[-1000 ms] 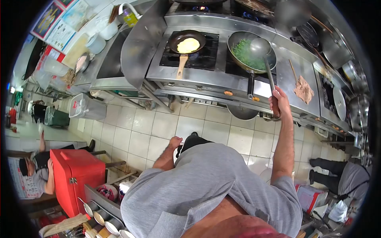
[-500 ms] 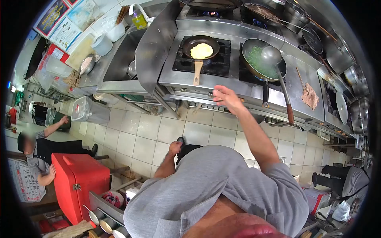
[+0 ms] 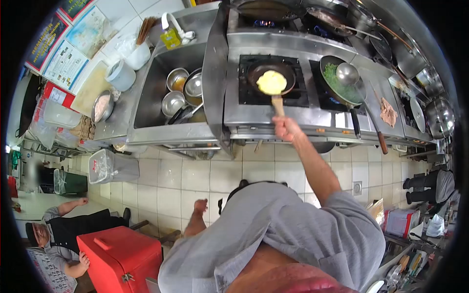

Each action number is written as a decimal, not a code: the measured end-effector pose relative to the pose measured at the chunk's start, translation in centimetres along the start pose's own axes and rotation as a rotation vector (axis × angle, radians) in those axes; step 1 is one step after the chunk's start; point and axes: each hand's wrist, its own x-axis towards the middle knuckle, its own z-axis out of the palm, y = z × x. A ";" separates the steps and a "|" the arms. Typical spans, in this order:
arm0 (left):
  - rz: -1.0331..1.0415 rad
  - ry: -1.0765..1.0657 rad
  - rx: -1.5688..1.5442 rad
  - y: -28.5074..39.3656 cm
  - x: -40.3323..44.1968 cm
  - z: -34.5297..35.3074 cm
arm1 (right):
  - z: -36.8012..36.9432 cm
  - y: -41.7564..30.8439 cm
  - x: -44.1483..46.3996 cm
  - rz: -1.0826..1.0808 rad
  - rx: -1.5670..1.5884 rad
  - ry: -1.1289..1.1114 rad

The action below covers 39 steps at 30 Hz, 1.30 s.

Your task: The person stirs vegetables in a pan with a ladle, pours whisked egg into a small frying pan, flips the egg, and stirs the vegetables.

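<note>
My right hand (image 3: 287,129) is closed around the wooden handle (image 3: 278,105) of a dark frying pan (image 3: 258,73) on the front burner. A round yellow egg (image 3: 272,82) lies in the pan, toward its near side. To the right, a wok (image 3: 333,87) holds green leaves in liquid, and a long-handled ladle (image 3: 347,74) rests across it. Down by my left side, away from the stove, hangs my left hand (image 3: 200,205); it touches nothing I can see, and its fingers are too small to make out.
Left of a metal splash guard (image 3: 217,63) is a sink (image 3: 146,105) with several metal bowls and pans. A cloth (image 3: 388,113) lies right of the wok. Behind me on the left, a person (image 3: 68,234) stands by a red box (image 3: 119,254). Another person (image 3: 432,188) is at far right.
My right hand has moved forward and closed on the frying pan's handle. My left hand has swung slightly outward. The view has shifted, showing more of the sink.
</note>
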 end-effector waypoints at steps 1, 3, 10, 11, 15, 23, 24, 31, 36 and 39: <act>0.015 -0.054 0.130 -0.6 1.6 -1.1 | 0.2 -0.3 0.5 -0.049 -0.028 0.044; 0.025 -0.024 -0.027 1.6 1.7 -2.4 | 1.9 -0.3 0.7 -0.023 0.058 0.025; 0.243 -0.080 -0.217 11.9 3.3 3.2 | 2.5 0.4 -5.3 -0.036 0.001 0.100; 0.272 -0.087 -0.201 12.9 3.9 4.6 | 2.5 -0.5 -5.8 -0.064 0.006 0.111; 0.419 -0.270 -0.241 13.9 6.3 7.3 | 8.8 -8.2 -11.1 -0.325 -0.485 0.271; 0.394 -0.182 -0.017 14.5 7.2 5.6 | 10.9 -20.3 -11.9 -0.491 -0.544 0.155; 0.360 -0.137 -0.066 13.8 6.9 5.5 | 10.0 -19.5 -10.4 -0.468 -0.447 0.043; 0.246 -0.052 -0.068 11.5 3.4 5.5 | 5.4 -8.0 -5.2 -0.268 -0.037 0.043; 0.471 -0.279 0.127 9.7 0.7 4.6 | 1.1 -2.8 -2.8 -0.047 -0.117 0.056; 0.768 -0.233 0.277 7.4 3.0 4.9 | -0.5 -0.8 -0.5 -0.082 -0.066 0.025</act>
